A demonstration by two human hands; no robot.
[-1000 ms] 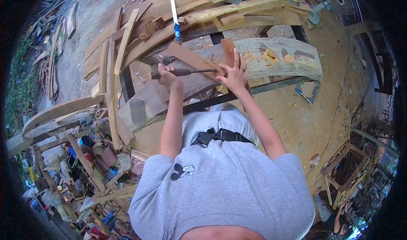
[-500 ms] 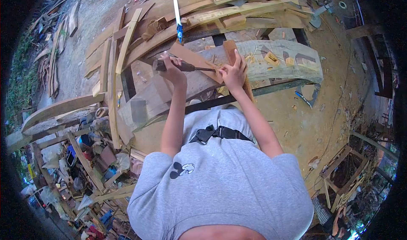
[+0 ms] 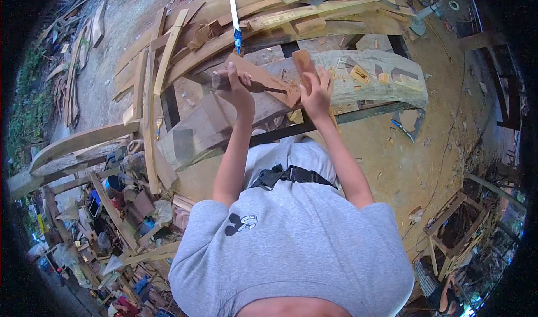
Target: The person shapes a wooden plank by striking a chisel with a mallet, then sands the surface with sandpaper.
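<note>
My left hand (image 3: 238, 93) is closed around the brown handle of a chisel (image 3: 270, 89). Its dark shaft points right, with the tip against the right end of a flat brown board (image 3: 258, 71). Just right of that tip, my right hand (image 3: 318, 97) grips a thick brown wooden block (image 3: 303, 63), thumb on the left side and fingers along the right. Below the hand, the block is mostly hidden. Wood shavings lie around the board's end. Beneath everything is a broad, weathered plank (image 3: 185, 143).
Beyond the plank lie long boards (image 3: 269, 21) and a handsaw with a blue handle (image 3: 237, 41). Small wood offcuts (image 3: 359, 75) rest on the plank's right part. A blue tool (image 3: 402, 131) is at right, a paintbrush (image 3: 158, 127) at left, and a fan (image 3: 448, 6) at far right.
My right hand has let go of the chisel's tip end and moved slightly right onto the wooden block. The block's top has tilted left. My left hand has shifted a little right with the chisel.
</note>
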